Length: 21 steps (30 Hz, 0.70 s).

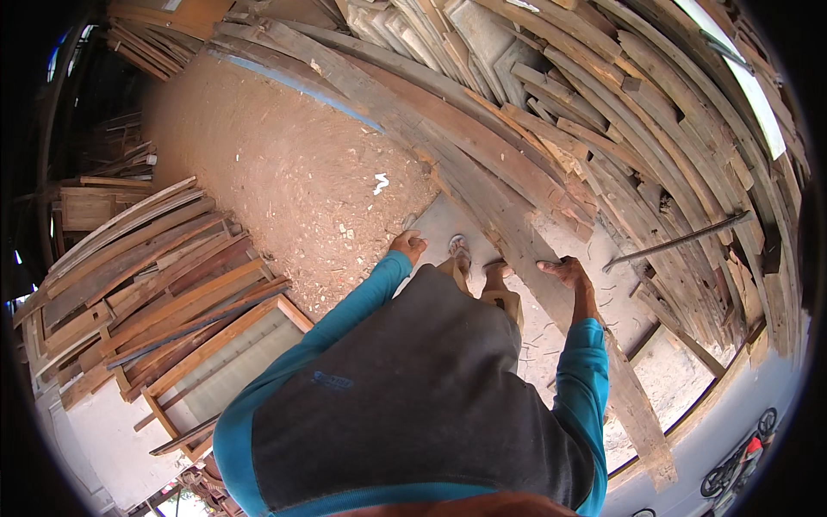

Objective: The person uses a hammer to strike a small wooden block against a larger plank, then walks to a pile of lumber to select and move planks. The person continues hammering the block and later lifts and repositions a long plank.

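Note:
My left hand hangs in front of me, beside the edge of the chip-strewn ground. Its fingers are loosely bent and apart, and I see nothing in them. Over the long weathered plank is my right hand, fingers reaching left across the wood. Whether it touches the plank or hovers above it I cannot tell. That plank runs slantwise from the far left to the near right, past my right side. My sandalled foot stands on the grey floor just left of it.
Stacked old beams fill the right side, with a thin metal bar leaning across them. Wooden frames and boards are piled at left. Pale slabs stand at the back. A bicycle is at the lower right.

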Tool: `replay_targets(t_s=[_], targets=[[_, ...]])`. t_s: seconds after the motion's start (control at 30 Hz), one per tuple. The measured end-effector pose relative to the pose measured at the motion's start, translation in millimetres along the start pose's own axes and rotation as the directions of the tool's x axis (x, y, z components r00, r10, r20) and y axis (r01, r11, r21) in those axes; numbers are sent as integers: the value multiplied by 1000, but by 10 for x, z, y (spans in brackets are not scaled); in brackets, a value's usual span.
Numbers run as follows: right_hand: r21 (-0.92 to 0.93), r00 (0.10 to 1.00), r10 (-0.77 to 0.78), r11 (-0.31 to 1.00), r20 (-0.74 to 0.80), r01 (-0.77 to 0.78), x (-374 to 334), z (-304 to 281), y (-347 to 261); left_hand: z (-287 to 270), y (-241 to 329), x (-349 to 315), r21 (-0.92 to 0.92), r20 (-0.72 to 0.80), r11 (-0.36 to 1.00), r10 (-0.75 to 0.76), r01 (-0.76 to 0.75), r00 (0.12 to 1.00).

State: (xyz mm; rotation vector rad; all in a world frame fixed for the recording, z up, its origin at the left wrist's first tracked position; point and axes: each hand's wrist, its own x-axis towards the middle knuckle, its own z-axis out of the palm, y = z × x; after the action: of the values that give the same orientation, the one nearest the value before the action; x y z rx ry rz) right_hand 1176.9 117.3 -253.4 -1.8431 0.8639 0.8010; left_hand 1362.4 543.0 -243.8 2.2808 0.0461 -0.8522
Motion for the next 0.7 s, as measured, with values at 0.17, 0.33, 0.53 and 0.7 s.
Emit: replay_targets(t_s=[0.17,0.33,0.53,0.7], targets=[[25,987,-107,994,-124,111,381,304,470,434,-115,489,-49,118,986,-154,161,981],[-140,952,-57,990,-300,15,-358,255,-219,853,143,888,-332,294,816,-386,472,874],[-294,844,-191,955,-502,41,-509,440,-313,1117,640,1149,-594,246,686,-342,419,907],[-307,819,-172,952,-547,-6,-720,591,-473,1316,158,1402,-680,36,680,-343,274,939]])
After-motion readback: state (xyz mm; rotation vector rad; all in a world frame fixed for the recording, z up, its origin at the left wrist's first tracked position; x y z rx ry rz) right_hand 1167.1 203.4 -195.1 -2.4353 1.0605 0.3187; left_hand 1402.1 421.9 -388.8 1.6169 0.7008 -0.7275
